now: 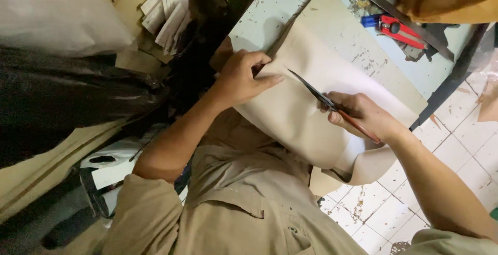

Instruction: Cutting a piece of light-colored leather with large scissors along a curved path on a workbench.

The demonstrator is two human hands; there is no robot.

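A large beige sheet (295,115) of flexible material lies over the edge of a worn pale worktable (275,1) and hangs down toward my lap. My left hand (244,76) presses flat on the sheet's upper left edge, with fingers curled over it. My right hand (363,115) grips a thin knife (324,99) with a reddish-brown handle. Its dark blade points up and left across the sheet toward my left hand, and the tip rests on or just above the material.
A stiff beige board (358,42) lies under the sheet. A long metal ruler (399,16), a red-handled tool (402,31) and a blue item (369,20) sit at the table's far right. Black plastic (67,94) and stacked paper cards (166,11) crowd the left. White floor tiles (456,146) show lower right.
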